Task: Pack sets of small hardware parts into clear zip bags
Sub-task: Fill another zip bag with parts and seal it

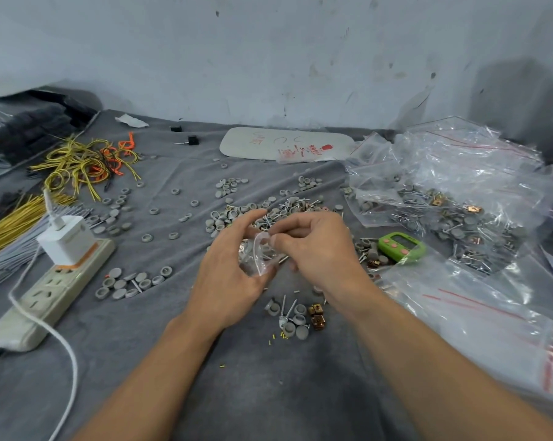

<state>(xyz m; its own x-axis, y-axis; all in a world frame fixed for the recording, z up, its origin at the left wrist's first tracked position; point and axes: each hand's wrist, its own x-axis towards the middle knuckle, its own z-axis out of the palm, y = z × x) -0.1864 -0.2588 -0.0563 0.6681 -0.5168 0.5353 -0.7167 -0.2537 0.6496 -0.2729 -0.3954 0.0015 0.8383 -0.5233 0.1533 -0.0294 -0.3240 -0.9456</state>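
zip bag (258,256) between both hands

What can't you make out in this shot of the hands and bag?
Head view:
What is in the small zip bag: hidden by the left hand, the right hand and creased plastic.
Display of the green timer: too small to read.
Print on the white card: too small.
Pile of flat zip bags: cut off by the right edge.

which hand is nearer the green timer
Right. The right hand is just left of the green timer; the left hand is farther left, beyond the small clear bag both hold.
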